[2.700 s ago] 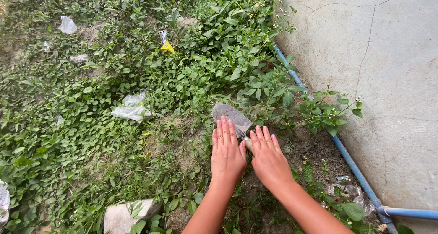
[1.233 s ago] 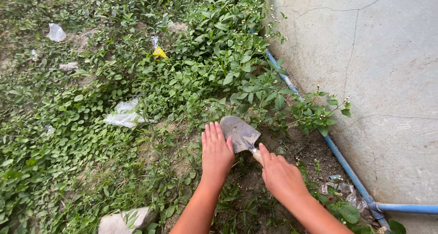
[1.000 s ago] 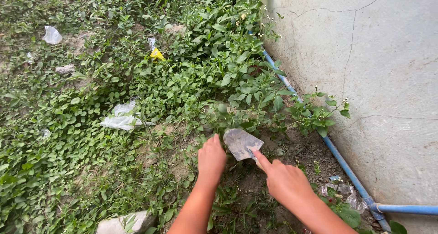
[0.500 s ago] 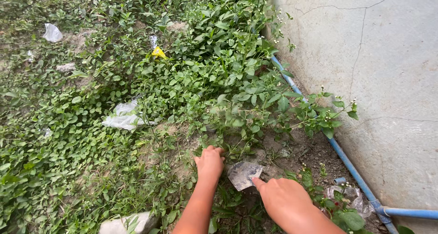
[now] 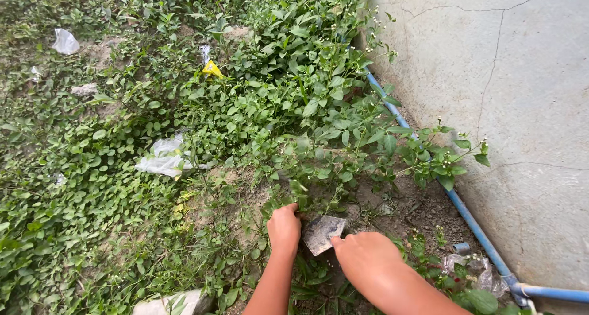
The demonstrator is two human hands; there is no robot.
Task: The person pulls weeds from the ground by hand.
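My right hand (image 5: 366, 263) grips the handle of a small metal trowel (image 5: 321, 232), whose dirty grey blade points up and left, low over the soil. My left hand (image 5: 284, 227) is closed around stems at the base of a leafy weed (image 5: 313, 167) with tiny white flowers, just left of the blade. The trowel's handle is hidden inside my right hand. Bare brown soil (image 5: 405, 207) lies to the right of both hands.
A cracked concrete wall (image 5: 509, 106) rises on the right with a blue pipe (image 5: 466, 217) running along its foot. Dense green ground cover spreads left, littered with white plastic scraps (image 5: 162, 161), a yellow wrapper (image 5: 212, 69) and a pale stone (image 5: 175, 303).
Both hands drew back toward me and lower. The left hand went from flat and open to closed on the weed stems; the right took the trowel's handle and lowered the blade to the soil.
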